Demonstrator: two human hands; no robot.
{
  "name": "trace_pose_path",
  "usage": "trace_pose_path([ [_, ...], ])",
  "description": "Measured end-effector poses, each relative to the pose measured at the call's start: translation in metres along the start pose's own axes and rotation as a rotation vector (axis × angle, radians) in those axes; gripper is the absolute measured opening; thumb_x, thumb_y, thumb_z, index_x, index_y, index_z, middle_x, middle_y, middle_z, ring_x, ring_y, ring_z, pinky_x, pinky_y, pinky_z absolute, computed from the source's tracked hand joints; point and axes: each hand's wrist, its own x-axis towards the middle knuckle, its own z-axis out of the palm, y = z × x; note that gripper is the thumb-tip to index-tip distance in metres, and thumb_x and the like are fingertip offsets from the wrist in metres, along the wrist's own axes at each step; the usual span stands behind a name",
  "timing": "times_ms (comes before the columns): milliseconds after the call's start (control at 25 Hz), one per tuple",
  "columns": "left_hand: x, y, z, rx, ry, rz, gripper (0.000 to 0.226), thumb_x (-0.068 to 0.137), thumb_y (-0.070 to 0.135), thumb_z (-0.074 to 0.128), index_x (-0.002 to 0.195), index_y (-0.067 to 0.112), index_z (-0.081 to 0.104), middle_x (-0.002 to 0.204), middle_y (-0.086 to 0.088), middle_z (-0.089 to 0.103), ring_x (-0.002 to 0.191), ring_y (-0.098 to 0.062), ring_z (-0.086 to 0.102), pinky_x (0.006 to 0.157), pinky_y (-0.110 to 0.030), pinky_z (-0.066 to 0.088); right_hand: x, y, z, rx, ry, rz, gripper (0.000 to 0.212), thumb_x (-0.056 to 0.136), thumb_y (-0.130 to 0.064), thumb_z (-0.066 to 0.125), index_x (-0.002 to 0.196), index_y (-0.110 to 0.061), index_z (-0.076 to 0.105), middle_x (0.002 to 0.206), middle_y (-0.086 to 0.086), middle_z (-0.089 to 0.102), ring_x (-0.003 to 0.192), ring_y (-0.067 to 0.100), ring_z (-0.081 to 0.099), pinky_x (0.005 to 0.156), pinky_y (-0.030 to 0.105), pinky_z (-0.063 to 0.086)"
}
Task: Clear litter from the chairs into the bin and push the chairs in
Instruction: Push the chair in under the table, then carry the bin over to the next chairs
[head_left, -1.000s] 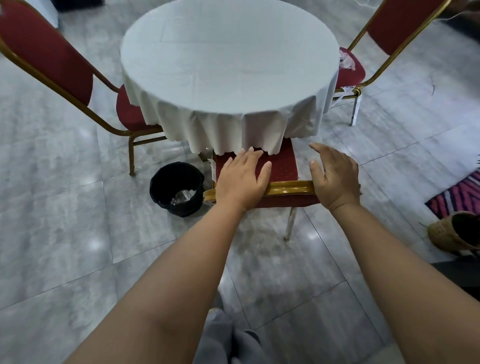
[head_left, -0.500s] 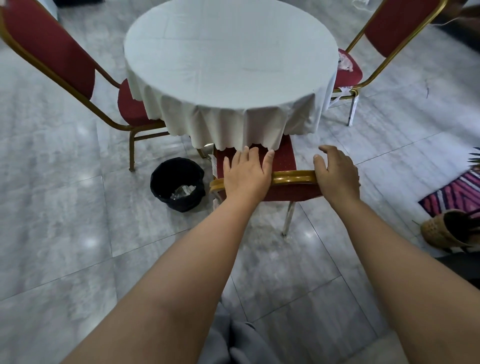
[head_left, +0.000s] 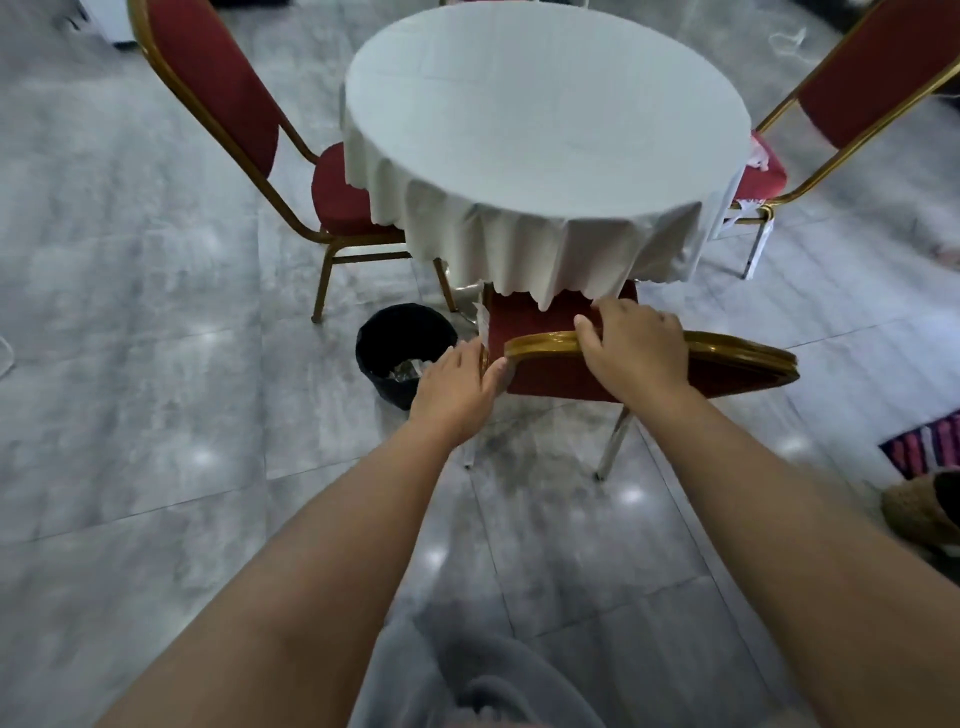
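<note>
The near red chair with a gold frame (head_left: 727, 364) stands with its seat under the white round table (head_left: 545, 119). My right hand (head_left: 634, 348) lies on top of its backrest, fingers curled over the gold rim. My left hand (head_left: 457, 387) is off the backrest at its left end, fingers apart, holding nothing, just right of the black bin (head_left: 384, 332). Crumpled litter (head_left: 410, 366) lies inside the bin. White litter (head_left: 756, 156) sits on the seat of the right chair (head_left: 872, 67). The left chair (head_left: 208, 88) stands angled, its seat partly under the tablecloth.
The bin stands on the grey tiled floor between the near chair and the left chair. A striped rug (head_left: 924, 441) and a tan shoe (head_left: 919, 512) lie at the right edge. A white tag (head_left: 480, 317) hangs at the near seat's left side.
My left hand has come off the backrest and moved left toward the bin. My right hand has slid along the backrest toward its left part. The view has shifted.
</note>
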Motion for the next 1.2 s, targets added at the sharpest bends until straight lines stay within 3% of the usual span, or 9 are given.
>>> trace_pose_path([
  [240, 0.014, -0.114, -0.049, -0.009, -0.133, -0.111, 0.062, 0.100, 0.054, 0.027, 0.148, 0.014, 0.034, 0.148, -0.013, 0.044, 0.131, -0.033, 0.045, 0.103, -0.044, 0.041, 0.029, -0.107, 0.037, 0.062, -0.150, 0.009, 0.047, 0.101, -0.042, 0.035, 0.134, -0.013, 0.051, 0.123, 0.011, 0.064, 0.110, 0.032, 0.060, 0.089, 0.044, 0.042],
  [480, 0.054, -0.222, -0.094, 0.008, -0.204, -0.299, 0.063, 0.100, 0.052, 0.033, 0.149, 0.013, 0.029, 0.151, -0.018, 0.037, 0.135, -0.038, 0.037, 0.106, -0.043, 0.033, 0.057, -0.202, 0.094, 0.365, -0.378, 0.144, 0.048, 0.100, -0.038, 0.046, 0.140, -0.012, 0.043, 0.133, 0.013, 0.056, 0.118, 0.034, 0.054, 0.093, 0.048, 0.048],
  [760, 0.151, -0.279, -0.085, -0.095, -0.304, -0.377, 0.067, 0.099, 0.048, 0.042, 0.151, 0.010, 0.024, 0.154, -0.021, 0.029, 0.139, -0.037, 0.035, 0.111, -0.045, 0.033, 0.120, -0.222, 0.170, 0.511, -0.626, 0.387, 0.058, 0.098, -0.033, 0.053, 0.147, -0.011, 0.033, 0.146, 0.016, 0.041, 0.126, 0.034, 0.050, 0.099, 0.043, 0.046],
  [1200, 0.339, -0.348, -0.045, -0.060, -0.423, -0.432, 0.069, 0.098, 0.043, 0.047, 0.151, 0.007, 0.023, 0.154, -0.022, 0.029, 0.136, -0.040, 0.037, 0.109, -0.045, 0.035, 0.236, -0.234, 0.321, 0.712, -0.690, 0.692, 0.064, 0.094, -0.030, 0.056, 0.149, -0.010, 0.031, 0.149, 0.014, 0.042, 0.133, 0.034, 0.045, 0.107, 0.043, 0.042],
])
